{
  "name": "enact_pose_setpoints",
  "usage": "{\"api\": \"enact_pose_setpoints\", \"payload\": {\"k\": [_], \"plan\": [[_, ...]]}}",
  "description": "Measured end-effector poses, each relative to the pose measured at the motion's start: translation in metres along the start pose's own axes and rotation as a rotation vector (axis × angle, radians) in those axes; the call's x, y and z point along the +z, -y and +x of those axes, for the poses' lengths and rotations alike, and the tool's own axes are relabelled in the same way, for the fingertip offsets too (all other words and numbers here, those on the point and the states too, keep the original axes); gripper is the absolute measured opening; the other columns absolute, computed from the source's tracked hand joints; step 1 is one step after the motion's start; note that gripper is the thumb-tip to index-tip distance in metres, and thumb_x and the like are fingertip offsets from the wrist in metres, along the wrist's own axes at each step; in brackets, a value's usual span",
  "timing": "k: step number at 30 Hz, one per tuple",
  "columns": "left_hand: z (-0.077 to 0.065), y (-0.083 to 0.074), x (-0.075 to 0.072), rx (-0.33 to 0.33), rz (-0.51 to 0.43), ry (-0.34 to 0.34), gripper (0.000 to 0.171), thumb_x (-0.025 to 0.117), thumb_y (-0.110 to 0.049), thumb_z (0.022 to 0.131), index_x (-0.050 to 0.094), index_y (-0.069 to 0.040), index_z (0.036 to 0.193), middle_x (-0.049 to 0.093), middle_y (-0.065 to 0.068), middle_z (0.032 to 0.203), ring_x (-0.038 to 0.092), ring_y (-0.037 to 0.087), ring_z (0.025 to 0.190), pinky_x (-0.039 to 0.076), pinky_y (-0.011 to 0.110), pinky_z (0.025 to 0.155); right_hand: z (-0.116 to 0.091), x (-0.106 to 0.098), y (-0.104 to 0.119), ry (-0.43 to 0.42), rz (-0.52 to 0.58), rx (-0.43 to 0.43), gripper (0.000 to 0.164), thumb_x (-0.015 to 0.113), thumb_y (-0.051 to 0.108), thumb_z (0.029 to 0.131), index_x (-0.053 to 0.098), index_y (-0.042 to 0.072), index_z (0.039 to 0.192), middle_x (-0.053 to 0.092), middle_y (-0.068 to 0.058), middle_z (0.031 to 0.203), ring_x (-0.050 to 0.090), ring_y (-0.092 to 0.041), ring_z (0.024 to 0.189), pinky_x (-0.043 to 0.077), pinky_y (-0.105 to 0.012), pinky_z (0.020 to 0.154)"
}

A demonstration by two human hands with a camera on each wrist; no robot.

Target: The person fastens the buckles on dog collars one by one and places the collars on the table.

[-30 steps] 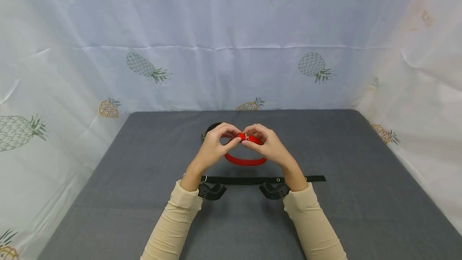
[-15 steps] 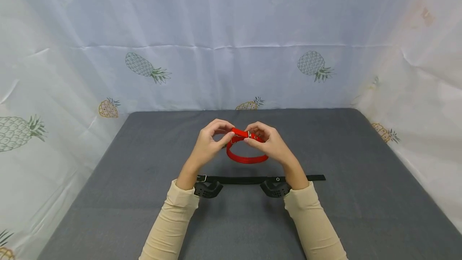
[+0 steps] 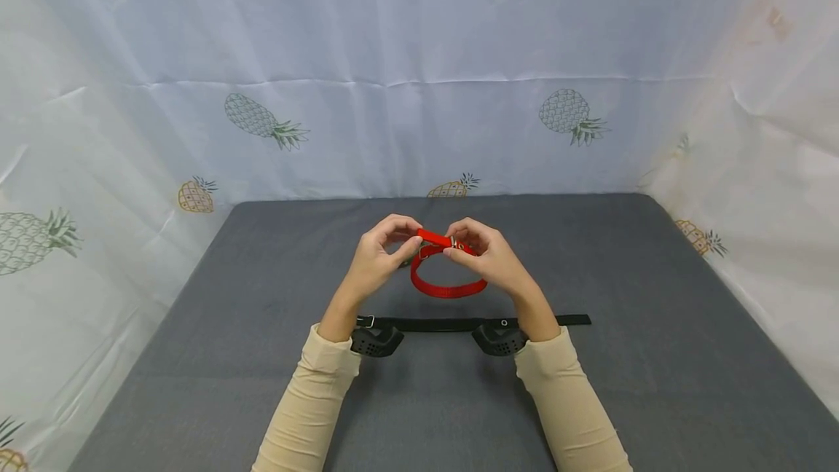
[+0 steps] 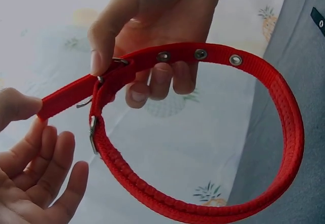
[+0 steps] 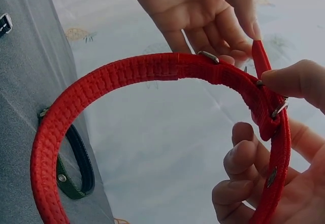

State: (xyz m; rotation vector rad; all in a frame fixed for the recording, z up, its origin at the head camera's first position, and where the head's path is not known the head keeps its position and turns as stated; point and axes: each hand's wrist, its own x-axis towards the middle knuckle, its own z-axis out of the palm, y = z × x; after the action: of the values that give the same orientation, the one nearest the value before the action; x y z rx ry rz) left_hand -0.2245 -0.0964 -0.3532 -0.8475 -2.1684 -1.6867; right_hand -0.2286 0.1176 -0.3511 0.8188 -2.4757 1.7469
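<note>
A red dog collar [image 3: 448, 290], formed into a loop, is held up over the table between both hands. The left hand [image 3: 376, 253] pinches the tip of its strap end [image 4: 66, 97] between thumb and fingers. At the metal buckle [image 5: 280, 107], the right hand [image 3: 491, 257] grips the collar, its thumb pressed on the strap beside the metal. The strap end passes through the buckle and sticks out toward the left hand. Metal eyelets [image 4: 201, 54] line the band on the right hand's side. A second metal fitting [image 4: 93, 135] sits on the loop near the buckle.
A black collar [image 3: 439, 325] with a buckle and eyelets lies straight across the grey table [image 3: 262, 384], below the wrists. Behind the red loop lies a dark green looped collar [image 5: 68, 183], mostly hidden in the head view. Pineapple-print cloth [image 3: 419, 130] hangs around the table.
The left hand has moved left and slightly up, drawing the strap end away from the buckle, so more strap shows between the hands. The right hand has shifted only slightly.
</note>
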Motion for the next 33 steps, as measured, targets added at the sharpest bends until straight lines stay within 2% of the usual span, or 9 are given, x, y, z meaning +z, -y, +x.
{"api": "enact_pose_setpoints", "payload": {"k": [5,11,14,21,26,30,33], "plan": [[-0.001,0.001,-0.002,-0.039,-0.068,0.009,0.018,0.06,-0.001,0.092,0.06,0.009,0.108,0.06,0.019,0.106,0.061,0.003,0.094,0.052,0.015,0.082,-0.001,-0.002,0.001,0.004,0.007,0.008,0.019,0.063,0.005,0.09,0.058,-0.001,0.107,0.062,-0.02,0.095,0.062,-0.016,0.078,0.053,-0.025,0.074],[-0.001,0.0,-0.01,-0.037,-0.133,-0.041,0.022,0.059,-0.001,0.093,0.057,0.012,0.111,0.058,-0.006,0.103,0.061,0.002,0.095,0.051,0.011,0.08,-0.002,-0.005,0.001,-0.005,0.024,0.015,0.017,0.063,0.003,0.089,0.058,-0.001,0.105,0.062,-0.013,0.091,0.06,-0.01,0.072,0.052,-0.024,0.071],[-0.001,0.001,-0.012,-0.027,-0.147,-0.049,0.024,0.058,-0.002,0.093,0.056,0.013,0.112,0.058,-0.013,0.102,0.06,0.002,0.094,0.051,0.011,0.08,-0.002,-0.006,0.002,0.003,0.028,0.01,0.018,0.062,0.003,0.089,0.057,-0.002,0.106,0.062,-0.014,0.09,0.058,-0.008,0.07,0.052,-0.024,0.068],[0.001,0.001,-0.015,-0.011,-0.188,-0.13,0.022,0.054,0.002,0.093,0.055,0.016,0.11,0.061,-0.015,0.095,0.058,-0.002,0.086,0.047,0.011,0.074,-0.002,-0.007,0.001,-0.014,0.053,0.015,0.017,0.058,0.001,0.091,0.054,-0.003,0.107,0.062,-0.027,0.096,0.06,-0.005,0.07,0.054,-0.024,0.065],[0.001,0.002,-0.015,-0.02,-0.218,-0.093,0.026,0.057,-0.004,0.094,0.054,0.016,0.111,0.061,-0.014,0.098,0.059,0.001,0.091,0.05,0.011,0.08,-0.002,-0.006,0.0,-0.001,0.073,0.011,0.017,0.059,0.002,0.092,0.054,-0.003,0.108,0.061,-0.031,0.097,0.059,-0.005,0.069,0.049,-0.023,0.063],[0.001,0.001,-0.014,-0.004,-0.225,-0.087,0.028,0.057,-0.004,0.094,0.053,0.017,0.112,0.061,-0.014,0.1,0.06,0.002,0.092,0.05,0.011,0.082,-0.002,-0.006,0.001,-0.002,0.078,0.009,0.018,0.059,0.002,0.092,0.055,-0.003,0.109,0.061,-0.03,0.097,0.06,-0.006,0.07,0.048,-0.023,0.062],[0.001,0.001,-0.013,0.009,-0.229,-0.094,0.027,0.056,0.001,0.093,0.052,0.017,0.114,0.061,-0.015,0.101,0.06,0.0,0.093,0.051,0.011,0.082,-0.002,-0.007,0.001,-0.007,0.073,0.008,0.019,0.059,0.003,0.092,0.055,-0.002,0.11,0.063,-0.02,0.095,0.061,-0.005,0.071,0.048,-0.023,0.062]]}}
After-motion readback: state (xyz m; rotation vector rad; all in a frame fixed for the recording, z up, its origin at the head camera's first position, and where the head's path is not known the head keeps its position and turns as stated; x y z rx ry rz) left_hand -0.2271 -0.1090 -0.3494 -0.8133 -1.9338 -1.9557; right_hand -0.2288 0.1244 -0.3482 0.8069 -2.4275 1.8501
